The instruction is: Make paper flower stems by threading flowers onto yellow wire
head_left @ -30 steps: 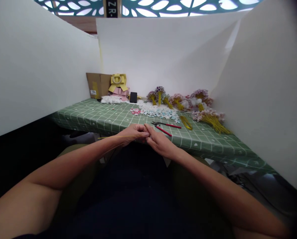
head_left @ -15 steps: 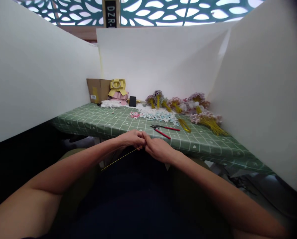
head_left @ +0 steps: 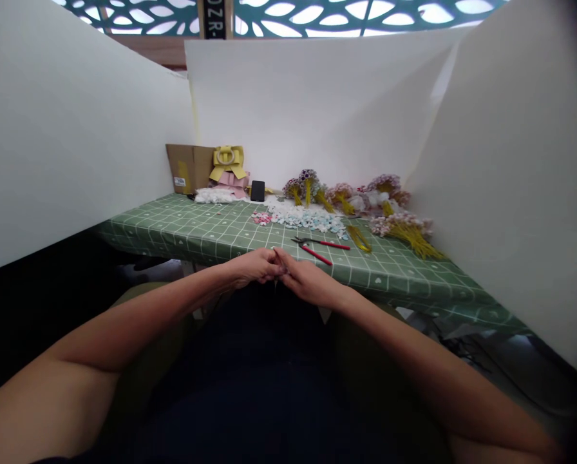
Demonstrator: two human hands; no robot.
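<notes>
My left hand point(head_left: 257, 265) and my right hand point(head_left: 308, 278) meet just in front of the table's near edge, above my lap. Both are closed, their fingertips pinched together and touching. Whatever lies between the fingers is too small and too hidden to name; a faint speck shows just below them. Beyond my hands, on the green checked cloth point(head_left: 211, 238), lie pliers point(head_left: 324, 245) with red handles, jaws to the left and handles apart. A small bundle of yellow wire point(head_left: 359, 238) lies to their right.
Loose white, blue and pink petal-like pieces point(head_left: 308, 218) spread across the table's middle. Bunches of small flowers on yellow stems point(head_left: 409, 237) line the back right. A cardboard box point(head_left: 189, 169), yellow bow point(head_left: 228, 161), white fluffy pile point(head_left: 214, 195) and black phone-like object point(head_left: 257, 191) stand back left. White panels point(head_left: 317, 96) enclose the table.
A thin yellow wire stretched down and left from my fingers earlier; it no longer shows. My hands have drawn closer together at the fingertips. The view has tilted slightly down.
</notes>
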